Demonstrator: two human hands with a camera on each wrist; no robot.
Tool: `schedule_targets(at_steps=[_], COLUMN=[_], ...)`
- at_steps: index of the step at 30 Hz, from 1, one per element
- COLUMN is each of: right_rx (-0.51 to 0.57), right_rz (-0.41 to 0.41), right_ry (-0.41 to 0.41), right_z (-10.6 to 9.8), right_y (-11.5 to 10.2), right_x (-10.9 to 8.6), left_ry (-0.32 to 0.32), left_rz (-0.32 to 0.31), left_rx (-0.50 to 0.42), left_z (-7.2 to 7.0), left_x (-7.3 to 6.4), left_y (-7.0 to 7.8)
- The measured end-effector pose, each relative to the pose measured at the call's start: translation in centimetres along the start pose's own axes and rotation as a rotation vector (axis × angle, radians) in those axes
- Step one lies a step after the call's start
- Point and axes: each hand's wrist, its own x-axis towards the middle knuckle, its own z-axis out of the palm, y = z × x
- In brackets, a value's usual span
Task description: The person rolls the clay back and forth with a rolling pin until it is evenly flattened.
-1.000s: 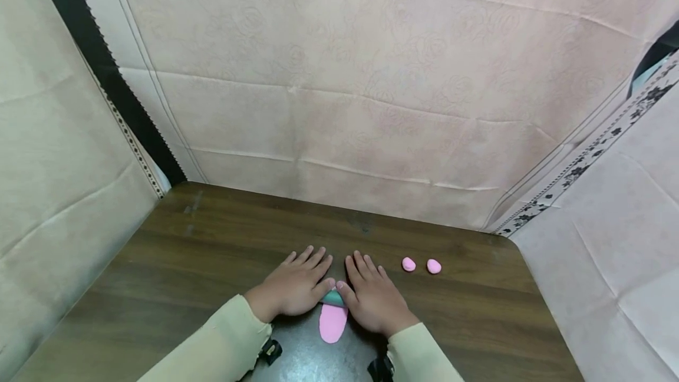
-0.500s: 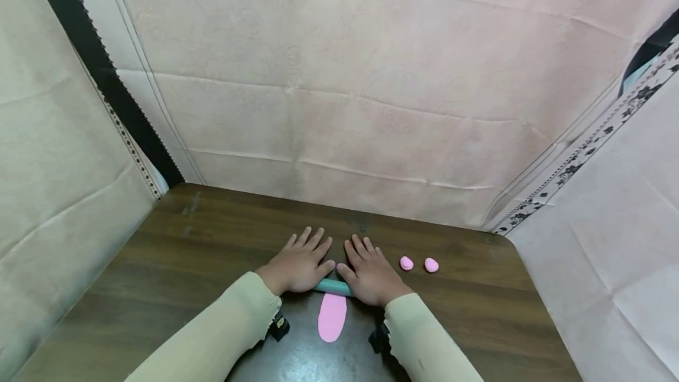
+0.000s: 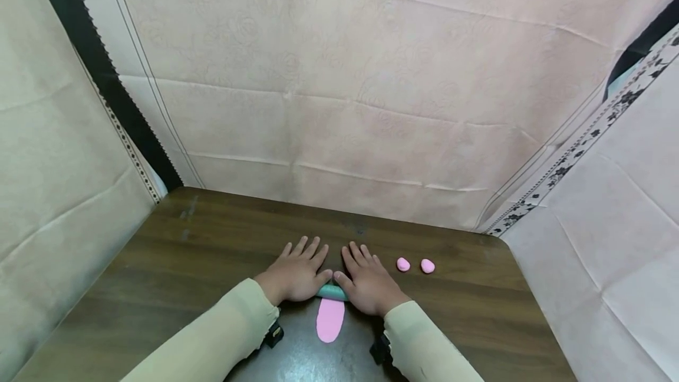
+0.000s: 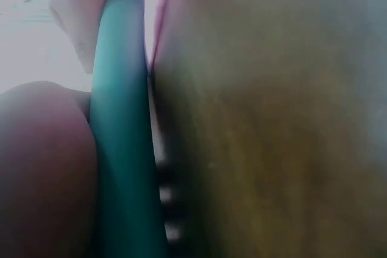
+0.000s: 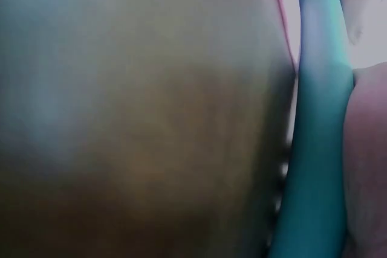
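A teal rolling pin (image 3: 332,293) lies crosswise over a flat, elongated piece of pink dough (image 3: 330,321), covering its far end. My left hand (image 3: 295,275) rests palm down on the pin's left part, fingers straight and spread. On the right part presses my right hand (image 3: 368,283), also flat with extended fingers. The two thumbs point toward each other just beyond the pin, nearly touching. Close up, the left wrist view shows the teal pin (image 4: 124,125) against the hand, and the right wrist view shows the same pin (image 5: 320,125). Both pin ends are hidden under the hands.
Two small pink dough lumps (image 3: 403,264) sit to the right of the right hand on the brown wooden table (image 3: 223,223). A dark, shiny mat-like surface (image 3: 305,346) lies beneath the dough. Pale cloth walls (image 3: 345,105) enclose the table at the back and sides.
Both hands and the rolling pin first moved away from the body along the dough, then came slightly back toward it. The pink lumps stayed in place.
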Motion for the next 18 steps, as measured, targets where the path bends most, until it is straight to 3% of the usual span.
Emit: schedule_targets(at_steps=[7,18], right_rx=[-0.002,-0.055], right_rz=[-0.011,-0.044], right_ry=[0.017,0.067], right_z=[0.5,1.3], right_y=[-1.3,-3.3], right_x=[-2.0,-5.8], left_ry=[0.012,0.078], left_rz=[0.031,0.137], left_rx=[0.012,0.053], left_z=[0.8,2.1], left_x=[-2.1,-5.9], left_y=[0.5,1.1])
